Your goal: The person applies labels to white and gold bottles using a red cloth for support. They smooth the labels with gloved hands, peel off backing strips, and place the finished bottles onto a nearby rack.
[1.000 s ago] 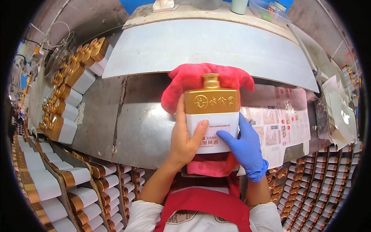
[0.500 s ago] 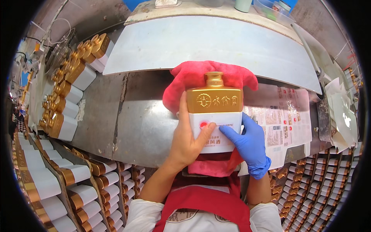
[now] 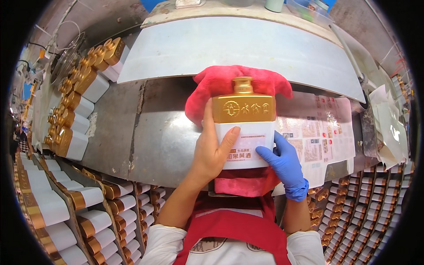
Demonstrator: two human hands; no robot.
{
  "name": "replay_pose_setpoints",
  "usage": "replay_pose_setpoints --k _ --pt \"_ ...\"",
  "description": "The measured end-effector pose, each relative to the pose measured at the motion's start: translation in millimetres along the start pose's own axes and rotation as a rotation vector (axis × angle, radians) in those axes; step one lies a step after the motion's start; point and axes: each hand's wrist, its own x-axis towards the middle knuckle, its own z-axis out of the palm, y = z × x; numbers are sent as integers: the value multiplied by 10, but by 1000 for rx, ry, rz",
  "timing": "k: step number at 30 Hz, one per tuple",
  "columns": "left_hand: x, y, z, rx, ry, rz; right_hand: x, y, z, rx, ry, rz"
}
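Observation:
A flat-shouldered bottle point(image 3: 244, 109) with a gold upper part, raised emblem and white lower body stands neck-away in front of me. My bare left hand point(image 3: 208, 154) grips its left side, thumb lying on the white face. In a blue glove, my right hand point(image 3: 286, 165) holds the lower right side, thumb pressed near the printed lettering. The fingers of both hands behind the bottle are partly hidden. Beneath and behind it lies a bunched pinkish-red cloth point(image 3: 238, 71). To the right, a sheet of printed labels point(image 3: 307, 126) rests on the metal worktop point(image 3: 165, 128).
A row of gold-and-white bottles point(image 3: 79, 115) lines the left edge. Stacked bottles fill racks at lower left point(image 3: 95, 221) and lower right point(image 3: 366, 203). A pale board point(image 3: 238, 46) spans the far side, and white papers point(image 3: 388, 128) hang at the right.
Both hands have moved the bottle slightly away from me. My left thumb has slid up its white face, and my right thumb sits a little lower on it.

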Motion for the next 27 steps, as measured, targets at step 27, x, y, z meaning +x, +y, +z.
replay_pose_setpoints --k 27 --pt "-64 19 -37 -95 -81 24 25 106 10 -235 75 -201"
